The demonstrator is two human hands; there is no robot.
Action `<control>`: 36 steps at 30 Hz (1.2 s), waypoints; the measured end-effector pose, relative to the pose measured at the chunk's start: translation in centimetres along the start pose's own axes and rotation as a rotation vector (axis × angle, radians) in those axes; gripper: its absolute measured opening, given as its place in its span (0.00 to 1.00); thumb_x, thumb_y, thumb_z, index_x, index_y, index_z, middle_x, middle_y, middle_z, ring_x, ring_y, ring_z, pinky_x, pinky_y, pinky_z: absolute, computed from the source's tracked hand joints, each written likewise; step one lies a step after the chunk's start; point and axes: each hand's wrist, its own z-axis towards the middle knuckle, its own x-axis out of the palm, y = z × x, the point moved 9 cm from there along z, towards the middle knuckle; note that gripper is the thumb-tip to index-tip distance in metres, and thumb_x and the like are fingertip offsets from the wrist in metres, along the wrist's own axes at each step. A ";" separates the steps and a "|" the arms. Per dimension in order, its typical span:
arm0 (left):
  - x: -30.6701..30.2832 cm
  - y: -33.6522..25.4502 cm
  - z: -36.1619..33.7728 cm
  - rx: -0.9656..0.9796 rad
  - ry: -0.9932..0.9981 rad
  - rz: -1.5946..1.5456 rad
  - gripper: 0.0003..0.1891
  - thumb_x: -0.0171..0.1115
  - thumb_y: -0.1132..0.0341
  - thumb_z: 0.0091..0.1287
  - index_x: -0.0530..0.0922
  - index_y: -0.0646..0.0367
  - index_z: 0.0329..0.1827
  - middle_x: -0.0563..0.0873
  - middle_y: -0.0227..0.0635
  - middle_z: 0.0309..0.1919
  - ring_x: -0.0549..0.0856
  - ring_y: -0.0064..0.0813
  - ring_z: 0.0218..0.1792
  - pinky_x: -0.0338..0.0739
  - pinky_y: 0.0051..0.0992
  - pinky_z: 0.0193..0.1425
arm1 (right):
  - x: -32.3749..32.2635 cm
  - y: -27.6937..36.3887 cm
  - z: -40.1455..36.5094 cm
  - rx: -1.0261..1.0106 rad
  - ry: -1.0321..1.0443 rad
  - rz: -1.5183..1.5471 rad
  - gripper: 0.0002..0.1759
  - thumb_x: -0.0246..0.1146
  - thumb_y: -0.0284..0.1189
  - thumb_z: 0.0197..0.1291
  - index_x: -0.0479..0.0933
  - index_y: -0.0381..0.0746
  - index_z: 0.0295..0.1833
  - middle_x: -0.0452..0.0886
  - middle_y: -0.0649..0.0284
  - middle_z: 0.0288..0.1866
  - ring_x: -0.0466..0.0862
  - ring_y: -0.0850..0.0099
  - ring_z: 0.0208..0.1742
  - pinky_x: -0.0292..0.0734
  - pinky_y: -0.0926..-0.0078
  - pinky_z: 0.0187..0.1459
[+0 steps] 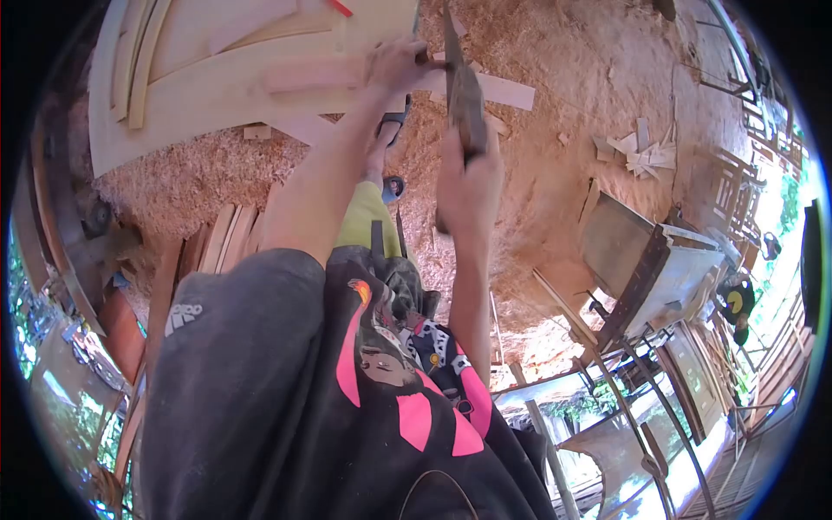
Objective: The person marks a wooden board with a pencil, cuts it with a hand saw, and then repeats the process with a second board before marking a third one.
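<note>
My right hand [469, 182] is closed around the handle of a handsaw [466, 100]. The saw's narrow blade points away from me and crosses a thin, pale wooden strip [507, 90]. On the near side of the blade, at its left, my left hand [397, 66] grips the strip against the workbench top [199, 104]. The strip's right end sticks out past the bench edge, beyond the saw. Some of my left fingers are hidden behind the hand.
Long curved wooden pieces [143, 65] and a red object [339, 7] lie on the bench. Wood shavings cover the ground, with a pile of offcuts [641, 154] at the right. A wooden cabinet-like piece [646, 260] stands farther right, near a person [737, 303].
</note>
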 end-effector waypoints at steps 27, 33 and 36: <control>-0.8 -0.2 -0.9 -0.019 0.009 -0.018 0.16 0.72 0.46 0.65 0.85 0.48 0.37 0.87 0.30 0.38 0.86 0.39 0.49 0.75 0.44 0.57 | 0.1 -1.4 2.7 0.013 -0.040 -0.020 0.22 0.62 0.35 0.73 0.76 0.31 0.63 0.85 0.40 0.42 0.88 0.46 0.44 0.79 0.52 0.47; -2.3 -0.8 -2.5 0.121 0.012 0.027 0.19 0.73 0.42 0.64 0.86 0.45 0.45 0.87 0.29 0.48 0.84 0.34 0.56 0.69 0.41 0.64 | 0.0 -0.8 3.0 0.018 -0.016 0.030 0.23 0.63 0.36 0.71 0.76 0.32 0.64 0.87 0.41 0.39 0.88 0.42 0.44 0.80 0.49 0.47; -2.0 0.0 -3.0 0.070 0.022 0.028 0.22 0.74 0.42 0.63 0.86 0.44 0.52 0.84 0.27 0.58 0.82 0.31 0.61 0.68 0.41 0.64 | 0.5 -1.8 2.7 0.082 0.025 -0.031 0.27 0.65 0.40 0.70 0.75 0.33 0.66 0.87 0.36 0.43 0.90 0.44 0.48 0.80 0.47 0.48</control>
